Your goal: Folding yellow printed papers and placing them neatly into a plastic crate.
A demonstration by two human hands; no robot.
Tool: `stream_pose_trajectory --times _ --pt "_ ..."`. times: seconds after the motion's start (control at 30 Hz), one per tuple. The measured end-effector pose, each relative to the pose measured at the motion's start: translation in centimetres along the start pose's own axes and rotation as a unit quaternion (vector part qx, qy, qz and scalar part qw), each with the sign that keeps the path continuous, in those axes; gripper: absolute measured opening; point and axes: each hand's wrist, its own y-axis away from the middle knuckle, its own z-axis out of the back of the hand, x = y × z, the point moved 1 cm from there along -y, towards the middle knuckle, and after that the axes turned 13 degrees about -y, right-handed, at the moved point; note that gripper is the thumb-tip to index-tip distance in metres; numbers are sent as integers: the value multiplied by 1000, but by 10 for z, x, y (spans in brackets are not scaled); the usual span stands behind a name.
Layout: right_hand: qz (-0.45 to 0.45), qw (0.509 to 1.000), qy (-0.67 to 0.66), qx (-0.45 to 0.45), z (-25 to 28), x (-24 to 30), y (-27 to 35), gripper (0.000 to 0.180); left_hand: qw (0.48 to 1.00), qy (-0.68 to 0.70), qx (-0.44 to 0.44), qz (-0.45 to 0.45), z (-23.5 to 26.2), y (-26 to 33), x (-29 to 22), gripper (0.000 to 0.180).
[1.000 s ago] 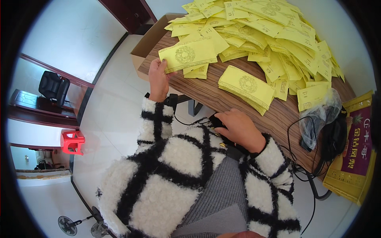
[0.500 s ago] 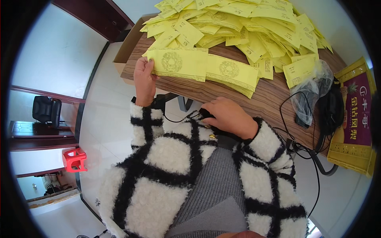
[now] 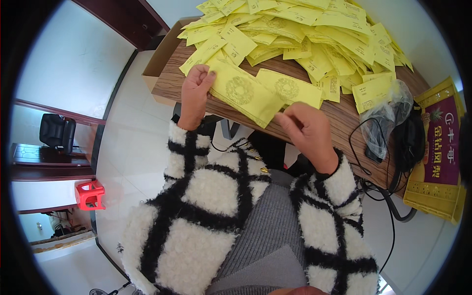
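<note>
My left hand pinches the left end of a yellow printed paper packet, thumb on top. The packet is long and flat, with a round wreath design, and slants down to the right above the table's near edge. At its lower right end is my right hand, fingers curled in and thumb against the packet's edge. A second yellow packet with the same wreath lies on the table, partly covered by the held one; whether others lie under it is hidden.
A large heap of yellow packets covers the back of the wood-grain table. To the right are a clear plastic bag, black cables and a yellow-purple carton. A cardboard box stands at left, a red stool farther off.
My right hand has risen from near my lap to the packet's right end. The packet in my left hand has tilted, its right end now lower and nearer me.
</note>
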Motion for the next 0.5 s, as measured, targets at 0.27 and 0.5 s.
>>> stream_pose_trajectory --times 0.27,0.5 --pt "6 995 -25 -93 -9 8 -12 27 978 -130 141 -81 -35 12 -33 7" --pt "-37 998 -38 -44 -6 7 -14 31 905 -267 259 -206 -63 22 -55 8"
